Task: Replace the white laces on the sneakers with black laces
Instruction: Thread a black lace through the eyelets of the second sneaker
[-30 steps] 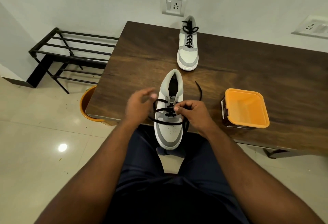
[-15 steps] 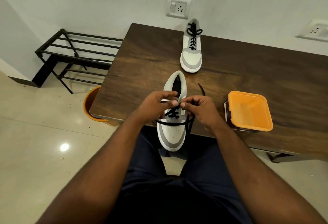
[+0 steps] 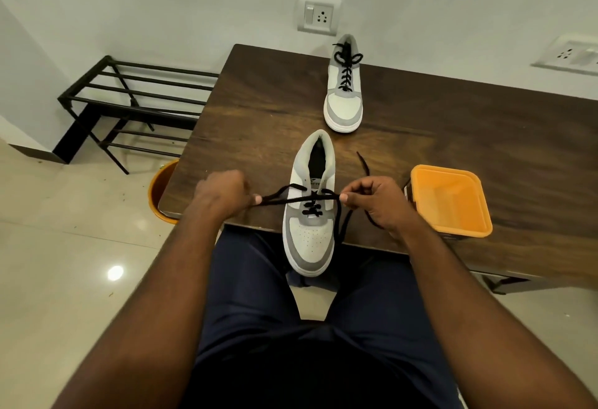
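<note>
A grey and white sneaker [image 3: 310, 240] lies at the near edge of the wooden table [image 3: 453, 136], its toe over the edge toward me. A black lace [image 3: 281, 196] runs through its lower eyelets. My left hand [image 3: 223, 196] pinches one strand of the lace left of the shoe. To the right of the shoe my right hand [image 3: 375, 203] pinches the other strand, whose free end trails on the table behind it. The strands are drawn out sideways. A second sneaker [image 3: 344, 88], fully laced in black with a bow, stands at the far edge.
An orange square container [image 3: 449, 201] sits on the table right of my right hand. A black metal rack [image 3: 129, 107] stands on the floor at left. An orange bucket [image 3: 161, 191] is partly under the table's left corner. Wall sockets [image 3: 318, 15] are behind the table.
My hands met over the sneaker's tongue, then moved apart sideways, each drawing a lace strand out to its side.
</note>
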Demonstrator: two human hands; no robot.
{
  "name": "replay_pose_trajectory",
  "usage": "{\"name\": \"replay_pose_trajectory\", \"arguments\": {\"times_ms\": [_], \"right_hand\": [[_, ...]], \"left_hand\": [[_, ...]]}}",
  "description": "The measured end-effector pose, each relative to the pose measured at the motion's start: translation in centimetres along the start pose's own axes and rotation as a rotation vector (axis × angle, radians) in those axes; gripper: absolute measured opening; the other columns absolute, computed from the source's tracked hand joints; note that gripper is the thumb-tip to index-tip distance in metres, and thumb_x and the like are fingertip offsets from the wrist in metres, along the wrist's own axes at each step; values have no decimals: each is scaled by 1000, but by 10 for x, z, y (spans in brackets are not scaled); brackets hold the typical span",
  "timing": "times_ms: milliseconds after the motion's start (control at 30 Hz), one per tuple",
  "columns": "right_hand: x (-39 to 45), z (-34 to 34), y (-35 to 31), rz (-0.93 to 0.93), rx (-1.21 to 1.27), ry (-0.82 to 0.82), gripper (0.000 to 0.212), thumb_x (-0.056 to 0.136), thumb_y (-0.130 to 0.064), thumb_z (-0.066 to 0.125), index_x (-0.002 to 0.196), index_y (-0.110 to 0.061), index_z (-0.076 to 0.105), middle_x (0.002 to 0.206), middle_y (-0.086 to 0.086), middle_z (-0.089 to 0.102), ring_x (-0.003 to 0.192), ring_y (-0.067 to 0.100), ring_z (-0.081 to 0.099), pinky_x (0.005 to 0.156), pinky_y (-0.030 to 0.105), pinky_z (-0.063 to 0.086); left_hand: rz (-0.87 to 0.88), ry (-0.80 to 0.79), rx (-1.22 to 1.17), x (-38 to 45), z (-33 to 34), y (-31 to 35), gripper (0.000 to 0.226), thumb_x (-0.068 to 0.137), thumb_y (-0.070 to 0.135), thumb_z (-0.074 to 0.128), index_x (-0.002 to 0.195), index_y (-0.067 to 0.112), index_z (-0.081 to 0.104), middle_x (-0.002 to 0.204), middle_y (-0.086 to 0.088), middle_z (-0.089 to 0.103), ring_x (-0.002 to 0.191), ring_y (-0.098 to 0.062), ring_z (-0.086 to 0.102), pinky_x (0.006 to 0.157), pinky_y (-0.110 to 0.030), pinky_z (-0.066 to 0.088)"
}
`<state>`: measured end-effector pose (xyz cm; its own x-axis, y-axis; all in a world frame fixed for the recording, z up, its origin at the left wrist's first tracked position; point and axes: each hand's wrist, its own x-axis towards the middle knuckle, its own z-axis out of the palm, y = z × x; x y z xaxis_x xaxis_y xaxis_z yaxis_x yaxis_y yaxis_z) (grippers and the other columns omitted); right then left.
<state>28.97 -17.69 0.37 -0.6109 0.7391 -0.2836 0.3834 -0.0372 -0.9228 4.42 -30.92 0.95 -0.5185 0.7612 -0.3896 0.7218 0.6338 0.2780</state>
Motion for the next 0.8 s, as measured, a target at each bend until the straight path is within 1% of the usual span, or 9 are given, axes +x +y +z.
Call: {"name": "replay_pose_trajectory", "arguments": {"times_ms": [100, 200, 300, 367, 433, 500, 600, 700, 800], "right_hand": [[5, 17, -11, -35, -37, -56, 12, 82, 2, 70, 93, 8, 69, 73, 5, 67, 60, 0, 60, 61, 13, 49], [8, 23, -17, -74, -49, -68, 14, 82, 2, 71, 92, 10, 69, 72, 7, 66, 58, 0, 58, 57, 13, 48], [8, 11, -14, -50, -83, -80, 8, 80, 3, 72, 88, 0, 70, 75, 8, 67, 63, 2, 61, 64, 15, 51], [8, -4, -5, -3, -154, -63, 13, 80, 0, 73, 84, -12, 70, 80, 10, 69, 71, 10, 61, 74, 25, 52], [6, -17, 3, 40, -204, -26, 14, 81, -4, 74, 83, -18, 71, 85, 12, 71, 77, 14, 61, 76, 28, 51], [5, -21, 7, 42, -195, 7, 13, 81, -5, 75, 86, -16, 73, 86, 9, 72, 78, 11, 61, 72, 20, 50], [6, -8, 2, 10, -169, 0, 13, 80, -2, 74, 91, -11, 74, 82, 1, 72, 76, 4, 64, 70, 15, 50], [8, 10, -9, -29, -78, -45, 18, 81, 5, 70, 99, 2, 72, 79, 0, 69, 65, -6, 63, 64, 10, 47], [9, 16, -16, -58, 3, -48, 20, 82, 8, 68, 101, 4, 70, 79, 1, 69, 61, -5, 62, 58, 10, 46]], "left_hand": [[290, -72, -360, -2, 4, 36, 41, 89, 33, 70, 126, 18, 64, 123, -1, 67, 115, -17, 61, 103, -38, 46], [377, -168, -574, -6, 20, 58, 15, 86, 23, 74, 91, 9, 75, 86, -7, 75, 78, -14, 69, 82, -34, 57], [363, -140, -553, -1, 25, 55, 16, 86, 20, 74, 77, 7, 72, 66, -1, 69, 59, -3, 61, 65, -25, 52], [313, -112, -468, 1, 20, 41, 17, 86, 22, 74, 71, 14, 69, 60, 7, 63, 53, 3, 54, 57, -17, 46], [240, -117, -382, 6, 14, 22, 20, 86, 21, 74, 68, 15, 67, 65, 3, 66, 61, -4, 59, 62, -22, 49], [197, -184, -312, 8, 10, 11, 22, 84, 19, 76, 64, 20, 67, 75, -3, 73, 77, -15, 68, 71, -27, 52], [214, -174, -364, 5, 10, 23, 7, 84, 21, 76, 87, 22, 69, 83, 5, 70, 82, -9, 66, 72, -21, 48], [355, -181, -690, -1, 21, 53, 46, 82, 19, 78, 126, 17, 62, 90, 7, 73, 91, -4, 68, 87, -20, 50], [357, -97, -745, -3, 34, 65, 32, 78, 11, 80, 109, 13, 73, 81, 3, 74, 80, -5, 71, 81, -22, 57]]}}
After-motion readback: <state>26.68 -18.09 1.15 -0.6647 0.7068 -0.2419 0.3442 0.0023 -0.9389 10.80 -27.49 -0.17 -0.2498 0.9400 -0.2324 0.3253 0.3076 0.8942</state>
